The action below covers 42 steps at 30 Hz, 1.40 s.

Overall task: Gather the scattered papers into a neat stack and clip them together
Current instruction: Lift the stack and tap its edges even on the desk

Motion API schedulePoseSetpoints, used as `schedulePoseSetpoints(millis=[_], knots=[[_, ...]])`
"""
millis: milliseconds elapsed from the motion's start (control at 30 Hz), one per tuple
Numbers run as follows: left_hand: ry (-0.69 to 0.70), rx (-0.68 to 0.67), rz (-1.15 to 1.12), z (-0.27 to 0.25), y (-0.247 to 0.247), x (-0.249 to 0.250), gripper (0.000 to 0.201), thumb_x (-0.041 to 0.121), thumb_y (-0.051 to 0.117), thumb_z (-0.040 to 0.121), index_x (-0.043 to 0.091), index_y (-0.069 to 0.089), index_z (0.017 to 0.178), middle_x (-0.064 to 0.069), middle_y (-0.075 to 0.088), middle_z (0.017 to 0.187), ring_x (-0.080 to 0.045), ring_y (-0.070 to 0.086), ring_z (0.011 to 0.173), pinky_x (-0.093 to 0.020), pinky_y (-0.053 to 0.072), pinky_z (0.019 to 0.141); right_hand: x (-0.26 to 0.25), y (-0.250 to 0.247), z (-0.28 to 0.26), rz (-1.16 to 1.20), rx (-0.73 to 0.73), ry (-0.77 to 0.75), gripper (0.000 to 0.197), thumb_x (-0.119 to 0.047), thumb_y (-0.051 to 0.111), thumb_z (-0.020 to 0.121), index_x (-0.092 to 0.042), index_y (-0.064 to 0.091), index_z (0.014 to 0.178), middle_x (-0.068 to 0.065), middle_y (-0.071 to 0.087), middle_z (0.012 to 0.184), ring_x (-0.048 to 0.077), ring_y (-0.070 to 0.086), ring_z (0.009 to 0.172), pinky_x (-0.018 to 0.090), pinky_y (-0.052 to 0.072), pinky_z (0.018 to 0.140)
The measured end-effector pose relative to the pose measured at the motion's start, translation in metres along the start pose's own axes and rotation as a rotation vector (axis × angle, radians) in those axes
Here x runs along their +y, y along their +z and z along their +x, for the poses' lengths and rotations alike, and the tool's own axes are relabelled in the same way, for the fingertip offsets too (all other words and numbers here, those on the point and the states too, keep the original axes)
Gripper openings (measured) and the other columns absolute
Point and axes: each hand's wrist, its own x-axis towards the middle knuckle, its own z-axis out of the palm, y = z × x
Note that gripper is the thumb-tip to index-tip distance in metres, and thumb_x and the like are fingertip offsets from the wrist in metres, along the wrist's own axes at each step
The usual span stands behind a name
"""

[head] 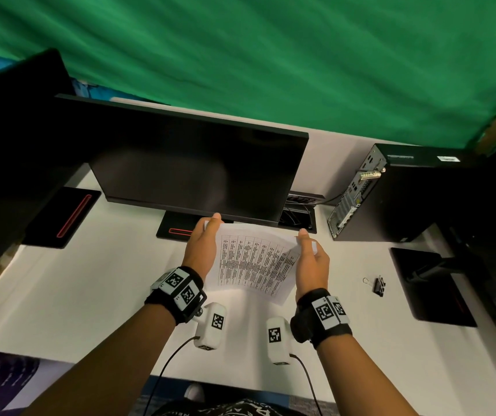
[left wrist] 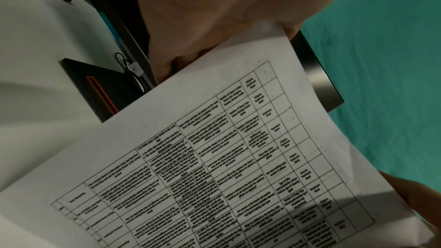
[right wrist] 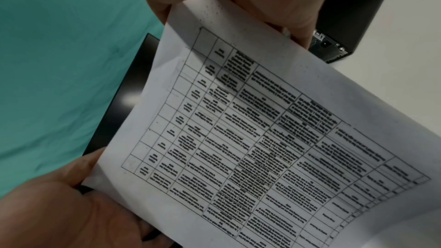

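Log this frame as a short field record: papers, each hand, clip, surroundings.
papers: printed sheets held up between both hands, bowed, lower edge on the desk
left hand: grips the left edge
right hand: grips the right edge
binder clip: on the desk, right of the papers, untouched
behind: dark monitor, computer tower

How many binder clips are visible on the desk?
1: a small black binder clip with silver wire handles lies on the white desk, right of the right hand. Others may be hidden.
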Motion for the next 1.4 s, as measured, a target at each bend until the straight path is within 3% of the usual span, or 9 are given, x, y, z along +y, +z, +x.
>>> schedulePoseSetpoints(millis=[433,600,733,867,1033,1167,1266,1400], knots=[[0.043,-0.009,0.038,0.006,-0.002,-0.002,0.047,0.048,0.031,0.099,0.012,0.060,0.099,-0.009,0.060,0.078,-0.022,0.059,0.072,-0.031,0.046,0.064,-0.003,-0.002,0.002,-0.017,-0.004,-0.012,0.037,-0.053,0.049,0.095,-0.020,0.063,0.084,0.011,0.071,0.094,0.029,0.065,0.089,0.037,0.050,0.074],[0.031,-0.021,0.033,0.011,-0.003,-0.004,0.049,0.052,0.030,0.098,0.015,0.061,0.097,-0.009,0.060,0.078,-0.023,0.060,0.072,-0.033,0.047,0.065,-0.004,0.000,0.001,-0.035,0.007,-0.011,0.042,-0.065,0.048,0.082,-0.026,0.062,0.078,0.012,0.071,0.099,0.034,0.065,0.097,0.050,0.054,0.089],[0.029,-0.016,0.031,0.013,-0.004,-0.005,0.049,0.053,0.032,0.097,0.015,0.062,0.096,-0.007,0.062,0.077,-0.022,0.061,0.073,-0.034,0.048,0.068,-0.006,-0.001,0.002,-0.024,-0.007,-0.012,0.041,-0.062,0.049,0.086,-0.024,0.061,0.074,0.012,0.072,0.094,0.035,0.067,0.094,0.050,0.055,0.089],[0.050,-0.043,0.010,0.013,-0.004,-0.006,0.045,0.052,0.034,0.097,0.015,0.061,0.096,-0.007,0.061,0.077,-0.022,0.061,0.072,-0.035,0.048,0.069,-0.007,-0.001,0.003,-0.022,-0.005,-0.026,0.040,-0.053,0.047,0.095,-0.020,0.060,0.078,0.013,0.071,0.094,0.033,0.066,0.092,0.043,0.053,0.082],[0.170,-0.196,0.016,0.012,-0.016,-0.019,0.028,0.048,0.047,0.094,0.025,0.055,0.109,0.000,0.070,0.097,-0.019,0.069,0.091,-0.033,0.054,0.076,-0.006,-0.002,0.004,-0.027,-0.006,-0.034,0.039,-0.055,0.048,0.093,-0.023,0.060,0.075,0.013,0.072,0.092,0.034,0.067,0.091,0.047,0.054,0.085],[0.155,-0.119,0.016,0.008,-0.011,-0.019,0.037,0.049,0.040,0.098,0.018,0.059,0.105,-0.001,0.067,0.086,-0.012,0.065,0.076,-0.023,0.047,0.064,-0.005,0.000,0.005,-0.050,0.000,-0.040,0.043,-0.061,0.046,0.089,-0.022,0.058,0.076,0.013,0.072,0.092,0.034,0.067,0.091,0.048,0.055,0.086],[0.104,-0.067,-0.035,0.009,-0.002,-0.014,0.041,0.048,0.040,0.097,0.011,0.057,0.101,-0.001,0.059,0.073,-0.014,0.059,0.067,-0.028,0.045,0.064,-0.006,0.001,0.005,-0.057,0.007,-0.043,0.043,-0.061,0.045,0.090,-0.022,0.059,0.078,0.013,0.071,0.094,0.033,0.067,0.093,0.049,0.055,0.087],[0.028,-0.061,-0.046,0.015,0.000,-0.009,0.044,0.051,0.040,0.095,0.011,0.058,0.100,-0.005,0.058,0.077,-0.021,0.059,0.073,-0.036,0.047,0.070,-0.006,0.001,0.006,-0.047,0.011,-0.056,0.040,-0.055,0.045,0.095,-0.023,0.058,0.075,0.012,0.070,0.092,0.033,0.067,0.093,0.048,0.054,0.087]])
